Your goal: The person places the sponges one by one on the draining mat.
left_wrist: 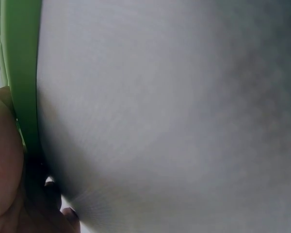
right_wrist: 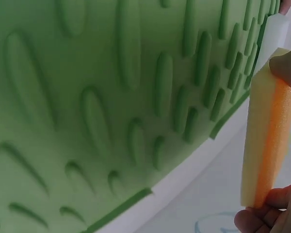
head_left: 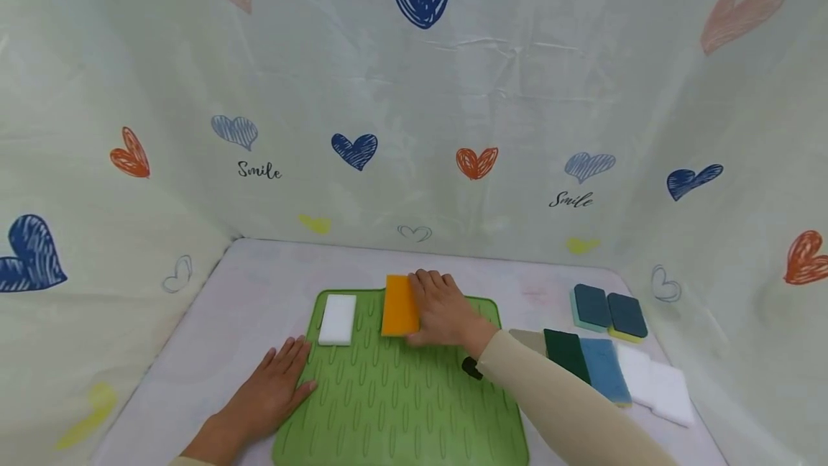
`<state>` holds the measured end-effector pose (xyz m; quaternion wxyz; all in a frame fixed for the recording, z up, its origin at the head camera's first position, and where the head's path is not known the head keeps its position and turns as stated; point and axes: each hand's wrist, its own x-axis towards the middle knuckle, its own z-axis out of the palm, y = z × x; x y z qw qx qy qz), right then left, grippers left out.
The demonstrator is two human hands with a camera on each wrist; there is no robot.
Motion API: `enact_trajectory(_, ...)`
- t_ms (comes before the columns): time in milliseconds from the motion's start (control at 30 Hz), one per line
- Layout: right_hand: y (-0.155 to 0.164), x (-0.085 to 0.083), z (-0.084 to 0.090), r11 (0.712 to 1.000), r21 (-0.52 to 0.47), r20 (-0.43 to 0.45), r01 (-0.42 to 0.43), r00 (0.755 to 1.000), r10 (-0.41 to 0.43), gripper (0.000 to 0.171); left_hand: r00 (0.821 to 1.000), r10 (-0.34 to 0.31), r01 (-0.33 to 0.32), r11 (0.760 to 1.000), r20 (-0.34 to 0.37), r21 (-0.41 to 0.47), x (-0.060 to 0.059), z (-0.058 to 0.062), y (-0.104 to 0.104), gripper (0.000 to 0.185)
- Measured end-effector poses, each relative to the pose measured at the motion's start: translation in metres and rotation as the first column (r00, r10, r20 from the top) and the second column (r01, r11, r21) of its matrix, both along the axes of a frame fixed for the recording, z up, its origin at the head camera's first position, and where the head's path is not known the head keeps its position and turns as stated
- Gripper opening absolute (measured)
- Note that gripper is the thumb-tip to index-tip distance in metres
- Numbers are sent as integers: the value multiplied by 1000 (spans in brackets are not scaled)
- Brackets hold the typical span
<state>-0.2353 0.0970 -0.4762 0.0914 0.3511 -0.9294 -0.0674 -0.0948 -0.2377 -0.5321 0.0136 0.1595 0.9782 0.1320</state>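
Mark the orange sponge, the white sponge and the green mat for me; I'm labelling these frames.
orange sponge [head_left: 399,305]: head view, middle of its top face.
white sponge [head_left: 338,318]: head view, centre of its top.
green mat [head_left: 401,408]: head view, bare ridged middle.

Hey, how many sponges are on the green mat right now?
2. A white sponge lies near the green mat's far left corner; an orange sponge beside it is held by the right hand. More sponges lie off the mat.

Orange sponge [head_left: 399,305], rectangular, yellow-backed, lying flat at far edge of green ridged mat [head_left: 394,394]
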Motion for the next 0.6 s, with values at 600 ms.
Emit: enact_trajectory(600,-41,-7,-14,999,48,195,9,981,-18,100,1000,1,-1,1000,1,-3,-3,-4,1,70)
